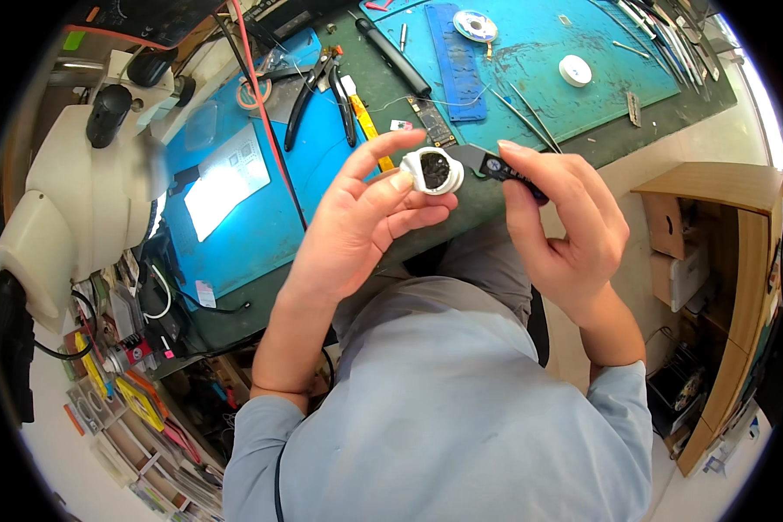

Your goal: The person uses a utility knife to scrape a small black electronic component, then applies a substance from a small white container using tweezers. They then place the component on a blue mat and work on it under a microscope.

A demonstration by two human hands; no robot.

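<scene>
My left hand (344, 222) grips a small white jar (454, 179) between thumb and fingers, above the bench's near edge. The jar is tilted with its mouth toward me. Dark, lumpy stuff (434, 170) shows inside it. Pinched in my right hand (574, 213) is a black-handled scraper (501, 168). Its thin grey blade reaches left, close to the jar's rim; whether it touches the jar I cannot tell. A round white lid (575, 70) lies on the blue-green mat at the far right.
A white microscope (83, 187) stands at the left. Black-handled cutters (309, 96), a black pen-like tool (391, 56), a long circuit board (432, 120) and tweezers (531, 117) lie on the bench. A blue strip (457, 70) carries a reel (476, 25). A wooden cabinet (735, 287) is at right.
</scene>
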